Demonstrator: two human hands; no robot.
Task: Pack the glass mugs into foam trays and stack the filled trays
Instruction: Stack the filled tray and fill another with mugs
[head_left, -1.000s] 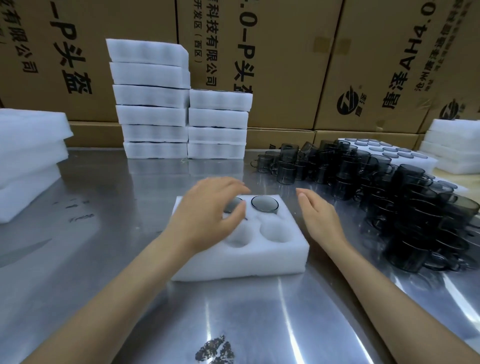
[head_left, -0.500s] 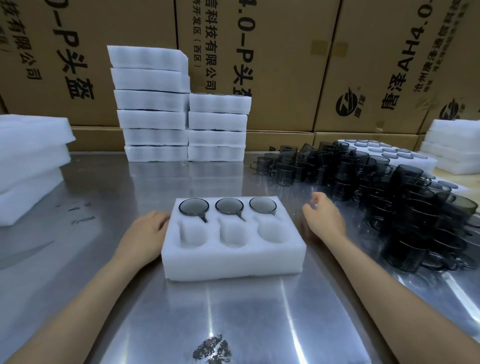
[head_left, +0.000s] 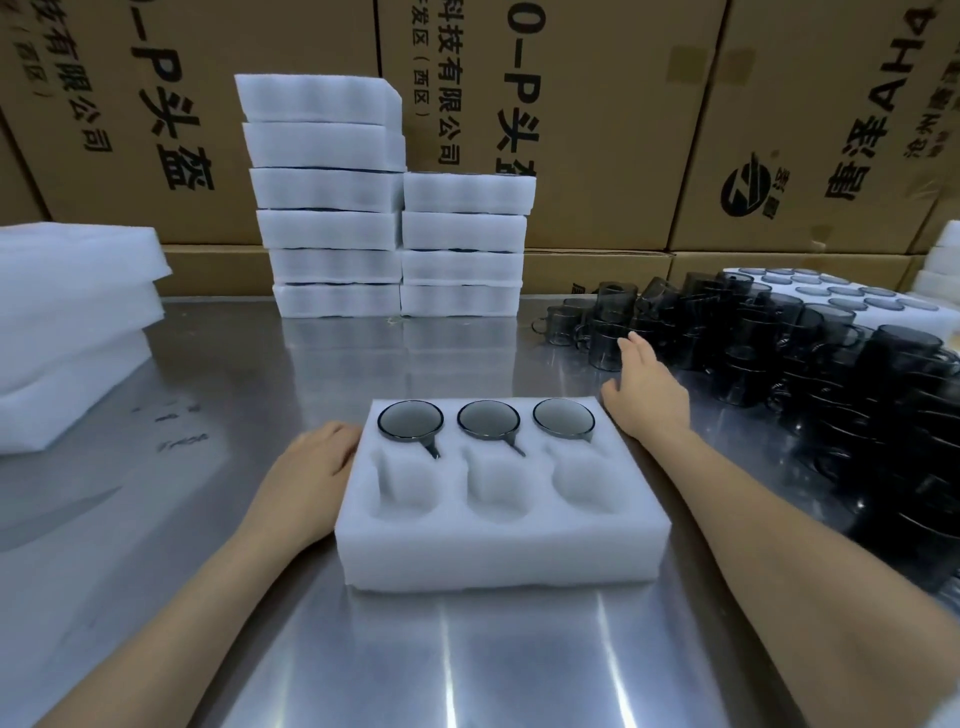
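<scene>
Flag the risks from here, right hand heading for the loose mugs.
1. The right hand reaches into the tightly packed loose mugs; neighbours could get knocked over or chipped.
2. The foam tray is steadied only by the left hand at its side; on the shiny steel table it may slide during insertion.

White foam tray (head_left: 498, 551) flat on counter (head_left: 260, 415), six pockets in two rows. Far row filled: three smoky grey glass mugs (head_left: 488, 420) upright, handles toward near row. Near row vacant. Loose grey mugs (head_left: 810, 353) massed at right, some stacked. Filled trays (head_left: 332, 208) stacked in two columns at back, left column taller.
</scene>
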